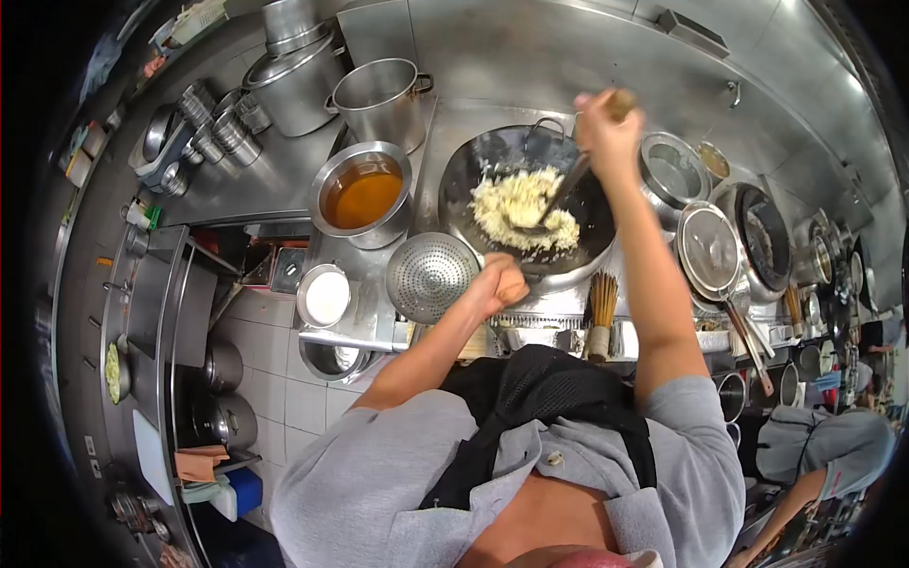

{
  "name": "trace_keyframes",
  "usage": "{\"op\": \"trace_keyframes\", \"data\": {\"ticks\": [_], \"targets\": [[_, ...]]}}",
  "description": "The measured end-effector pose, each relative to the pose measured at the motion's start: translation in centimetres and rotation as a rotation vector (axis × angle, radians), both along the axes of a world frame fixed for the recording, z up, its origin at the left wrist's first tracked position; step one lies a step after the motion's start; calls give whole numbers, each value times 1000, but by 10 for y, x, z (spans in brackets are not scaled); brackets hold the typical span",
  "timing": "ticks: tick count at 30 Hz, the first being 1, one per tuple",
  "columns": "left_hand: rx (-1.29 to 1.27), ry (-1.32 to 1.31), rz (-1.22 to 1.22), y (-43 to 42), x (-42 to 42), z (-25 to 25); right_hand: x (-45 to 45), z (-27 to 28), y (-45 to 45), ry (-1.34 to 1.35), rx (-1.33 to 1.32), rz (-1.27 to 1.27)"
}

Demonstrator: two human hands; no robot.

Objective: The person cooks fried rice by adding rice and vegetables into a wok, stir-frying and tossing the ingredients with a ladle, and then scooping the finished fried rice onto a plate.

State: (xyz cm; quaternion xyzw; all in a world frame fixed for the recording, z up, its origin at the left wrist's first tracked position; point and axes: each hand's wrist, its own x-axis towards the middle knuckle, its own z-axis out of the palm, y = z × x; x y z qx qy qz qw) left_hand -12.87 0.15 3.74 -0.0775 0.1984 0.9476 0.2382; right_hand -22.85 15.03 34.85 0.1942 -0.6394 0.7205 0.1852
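My right hand point(609, 137) is closed around the wooden-ended handle of a metal wok spatula point(566, 187), slightly blurred, above the far right rim of the wok. The spatula's blade sits partly buried in pale yellow fried rice point(516, 204), which looks mixed with egg. That rice lies in the middle of a large dark wok point(464, 156). At the wok's near rim my left hand point(502, 282) makes a fist, apparently gripping its near handle; the fingers hide most of the grip. Just left of this fist rests a round perforated strainer point(433, 277).
Left of the wok stand a pot of orange-brown liquid point(365, 197), a bowl of white contents point(327, 296) and a tall steel pot point(379, 99). To the right are a mesh strainer point(710, 248) and a second wok point(760, 232). A bamboo brush point(602, 312) stands in front. Another person point(819, 445) works at lower right.
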Motion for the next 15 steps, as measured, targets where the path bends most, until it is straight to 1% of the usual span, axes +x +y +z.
{"op": "trace_keyframes", "data": {"ticks": [1,2,3,4,5,6,7,8,9,10,11,12,13,14,15], "targets": [[-256,-234,44,5,6,30,-25,-39,5,63,-77,46],[-160,-163,36,2,19,12,-29,-46,16,104,-99,62],[-65,-79,34,-6,39,-7,-37,-41,25,158,-122,83],[-186,-106,16,-7,66,-15,-35,-18,40,141,-161,127],[-265,-227,23,-12,87,-18,-29,17,54,129,-205,170],[-394,-203,-86,-21,102,-8,-24,48,63,30,-240,221],[-401,-203,-93,-17,101,6,-14,70,63,30,-246,214],[-355,-198,-10,-11,96,20,-1,87,56,-9,-210,236],[-310,-192,72,-6,84,29,8,91,45,-48,-175,257],[-164,-195,20,-5,50,9,20,81,27,-80,-67,132],[35,-38,-72,-8,19,-3,28,67,8,-109,45,4],[-79,-89,11,1,3,8,12,24,-9,-30,-39,46],[-140,-68,14,0,4,12,-6,-13,-14,49,-125,80],[-192,-92,1,0,16,0,-12,-15,-1,45,-120,57],[-243,-104,-2,-5,35,-14,-20,-11,14,71,-158,113]]}}
